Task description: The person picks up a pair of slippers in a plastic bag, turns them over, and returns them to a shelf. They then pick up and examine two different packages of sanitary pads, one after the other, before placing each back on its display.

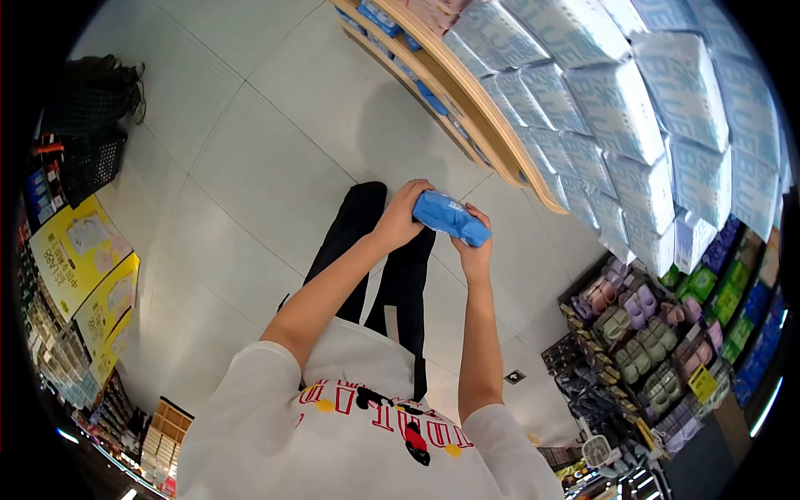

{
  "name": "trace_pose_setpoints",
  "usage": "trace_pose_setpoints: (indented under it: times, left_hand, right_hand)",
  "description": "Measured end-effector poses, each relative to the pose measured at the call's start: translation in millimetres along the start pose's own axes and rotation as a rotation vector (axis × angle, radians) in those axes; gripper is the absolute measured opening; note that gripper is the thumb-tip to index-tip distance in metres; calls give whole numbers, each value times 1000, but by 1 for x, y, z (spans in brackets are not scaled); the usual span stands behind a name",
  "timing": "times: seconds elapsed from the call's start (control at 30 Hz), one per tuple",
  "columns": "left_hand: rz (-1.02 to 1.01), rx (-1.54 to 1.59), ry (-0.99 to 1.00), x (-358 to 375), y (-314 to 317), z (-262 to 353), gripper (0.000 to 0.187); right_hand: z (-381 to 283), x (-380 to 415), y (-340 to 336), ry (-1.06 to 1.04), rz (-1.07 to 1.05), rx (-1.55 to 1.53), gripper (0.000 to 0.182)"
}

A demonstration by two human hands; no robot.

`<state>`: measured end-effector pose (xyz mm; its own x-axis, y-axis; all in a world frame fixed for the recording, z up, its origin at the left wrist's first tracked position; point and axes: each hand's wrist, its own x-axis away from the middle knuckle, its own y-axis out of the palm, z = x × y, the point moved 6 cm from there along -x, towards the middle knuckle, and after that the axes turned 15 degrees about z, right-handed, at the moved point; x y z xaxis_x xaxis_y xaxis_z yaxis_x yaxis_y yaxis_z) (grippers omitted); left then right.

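Observation:
A small blue soft package (451, 217) with white print is held between both hands at the middle of the view, above the tiled floor. My left hand (403, 218) has its fingers wrapped round one end of it. At the other end, my right hand (476, 242) grips the package with its fingers closed round the edge. The undersides of the package and parts of the fingers are hidden.
A curved wooden shelf (492, 125) with stacked white and light-blue packs (621, 108) stands at the upper right. Racks of slippers (646, 333) are at the lower right. Yellow signs (75, 258) and a black basket (90, 158) line the left side.

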<state>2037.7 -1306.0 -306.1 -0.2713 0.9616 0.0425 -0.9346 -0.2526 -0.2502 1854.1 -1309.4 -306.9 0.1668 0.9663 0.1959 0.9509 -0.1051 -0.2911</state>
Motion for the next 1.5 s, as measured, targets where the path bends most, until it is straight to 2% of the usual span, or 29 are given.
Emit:
trace_pose_setpoints:
  times: [0.07, 0.13, 0.23, 0.27, 0.33, 0.4, 0.43, 0.47, 0.53, 0.6, 0.67, 0.77, 0.83, 0.9, 1.07, 1.1, 1.2, 1.37, 1.4, 1.47, 1.5]
  left_hand:
    - [8, 23, -48, 5, -7, -21, 58]
    - [68, -6, -139, 12, -23, -46, 60]
    - [52, -242, -315, 54, -38, -123, 52]
    - [-18, -366, -504, 79, -43, -147, 47]
    - [-226, -758, -793, 147, -52, -183, 59]
    - [-434, -931, -1018, 209, -68, -198, 79]
    - [-475, -1105, -942, 230, -77, -196, 91]
    - [-510, -1073, -1028, 224, -91, -183, 98]
    - [-460, -986, -1201, 225, -100, -190, 99]
    - [-454, -1001, -1199, 226, -96, -203, 100]
    - [-441, -1024, -1193, 220, -90, -213, 101]
    - [-410, -1063, -1091, 212, -83, -223, 101]
    - [-411, -1039, -1110, 219, -81, -224, 100]
    - [-369, -1059, -1074, 218, -78, -229, 97]
    - [-360, -1006, -1132, 227, -70, -240, 96]
    - [-354, -1009, -1130, 226, -68, -242, 95]
    - [-342, -1004, -1127, 228, -64, -244, 95]
    - [-323, -1008, -1120, 229, -59, -246, 93]
    - [-271, -1039, -1066, 228, -59, -245, 90]
    - [-224, -1066, -1013, 227, -55, -245, 87]
    - [-220, -1061, -1013, 225, -54, -244, 87]
  right_hand:
    - [1, -2, 9, 10, -48, 140, 47]
    - [11, -9, 19, -7, -31, 131, 47]
    - [33, -32, 28, 4, 52, 110, 46]
    - [44, -41, 25, 41, 108, 82, 47]
    - [63, -66, 30, 23, 135, 150, 49]
    - [75, -85, 38, 51, 238, 90, 51]
    - [85, -94, 44, 88, 248, -21, 53]
    - [92, -102, 52, 92, 235, -13, 53]
    - [95, -115, 60, 3, 274, 49, 51]
    - [96, -125, 70, -60, 224, 170, 48]
    - [86, -133, 81, -378, 172, 293, 45]
    - [89, -140, 85, -413, 203, 332, 46]
    - [88, -141, 86, -480, 197, 425, 47]
    - [102, -149, 82, -452, 199, 406, 47]
    - [134, -176, 65, -370, 260, 376, 49]
    - [123, -173, 76, -423, 279, 356, 47]
    - [122, -171, 75, -394, 309, 317, 45]
    - [126, -150, 37, -452, 359, 493, 45]
    - [128, -142, 29, -484, 366, 540, 45]
    - [138, -135, 8, -459, 394, 571, 45]
    - [144, -135, -2, -369, 424, 517, 46]
